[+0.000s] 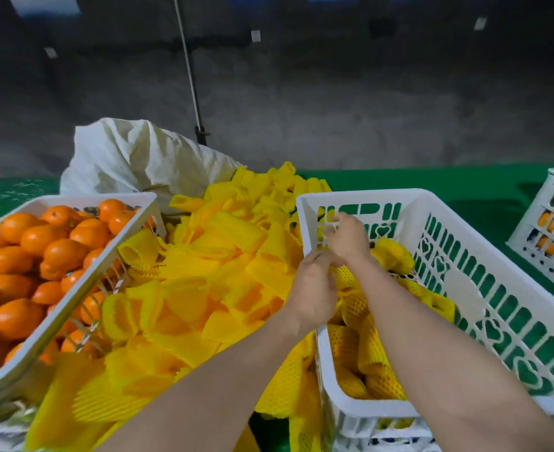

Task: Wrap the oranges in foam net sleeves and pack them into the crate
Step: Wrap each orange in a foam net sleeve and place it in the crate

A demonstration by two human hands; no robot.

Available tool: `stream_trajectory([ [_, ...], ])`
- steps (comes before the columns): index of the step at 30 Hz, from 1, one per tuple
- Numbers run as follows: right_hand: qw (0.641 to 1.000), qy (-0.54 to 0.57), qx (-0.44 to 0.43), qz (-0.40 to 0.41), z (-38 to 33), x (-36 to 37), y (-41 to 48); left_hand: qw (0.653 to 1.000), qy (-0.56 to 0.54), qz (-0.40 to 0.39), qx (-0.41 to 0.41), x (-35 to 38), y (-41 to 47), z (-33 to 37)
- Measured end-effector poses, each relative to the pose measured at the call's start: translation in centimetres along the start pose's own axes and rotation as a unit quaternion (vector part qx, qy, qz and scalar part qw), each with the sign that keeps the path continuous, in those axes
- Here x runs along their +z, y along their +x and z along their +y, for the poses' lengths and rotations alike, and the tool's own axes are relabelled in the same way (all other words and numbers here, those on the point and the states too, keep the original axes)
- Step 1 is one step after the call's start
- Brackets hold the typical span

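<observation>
I am lowering a sleeved orange [345, 272] into the white crate [360, 199], my left hand [313, 288] and right hand [347, 238] both curled tight around it, easing it snugly beside the wrapped ones.

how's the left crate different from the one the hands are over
The left crate is heaped with bare oranges; the right crate holds only oranges in yellow foam sleeves and is part full. The left one tilts; the right sits level. Both are white slotted plastic.
</observation>
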State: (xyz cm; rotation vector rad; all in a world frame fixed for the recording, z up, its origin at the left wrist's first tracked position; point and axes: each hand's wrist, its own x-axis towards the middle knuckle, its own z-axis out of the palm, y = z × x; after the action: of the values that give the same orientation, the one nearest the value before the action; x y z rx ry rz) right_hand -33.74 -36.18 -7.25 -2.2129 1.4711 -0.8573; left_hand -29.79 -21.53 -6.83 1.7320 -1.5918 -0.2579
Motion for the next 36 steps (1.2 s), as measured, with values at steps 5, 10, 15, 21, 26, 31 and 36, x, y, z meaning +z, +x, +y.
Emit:
stream_trajectory([
  [5, 0.975, 0.03, -0.217, -0.045, -6.1, -0.2, -2.5, 0.992, -0.019, 0.102, -0.069, -4.1, -2.4, -2.8],
  [10, 0.903, -0.252, -0.197, -0.287, -8.3, 2.0, -4.1, 0.975, -0.026, 0.145, -0.166, -10.6, -5.1, -7.0],
  [15, 0.965, -0.161, -0.164, -0.126, -10.6, 0.9, -5.6, 0.965, -0.072, 0.163, -0.19, -13.9, -8.1, -10.1],
  [21, 0.982, 0.136, -0.12, -0.048, -14.4, -3.9, -11.0, 0.959, -0.166, 0.159, -0.166, -17.3, -9.3, -10.3],
  [26, 0.925, 0.305, -0.112, -0.198, -18.2, -3.9, -15.0, 0.983, -0.156, 0.058, -0.079, -21.1, -9.2, -9.2],
  [31, 0.947, 0.185, -0.177, -0.195, -20.7, -0.7, -16.4, 0.986, -0.139, 0.036, -0.091, -23.3, -11.2, -11.1],
  [36, 0.934, 0.093, -0.33, -0.101, -24.1, 2.4, -17.7, 0.989, -0.068, 0.097, -0.091, -25.1, -13.5, -13.6],
])
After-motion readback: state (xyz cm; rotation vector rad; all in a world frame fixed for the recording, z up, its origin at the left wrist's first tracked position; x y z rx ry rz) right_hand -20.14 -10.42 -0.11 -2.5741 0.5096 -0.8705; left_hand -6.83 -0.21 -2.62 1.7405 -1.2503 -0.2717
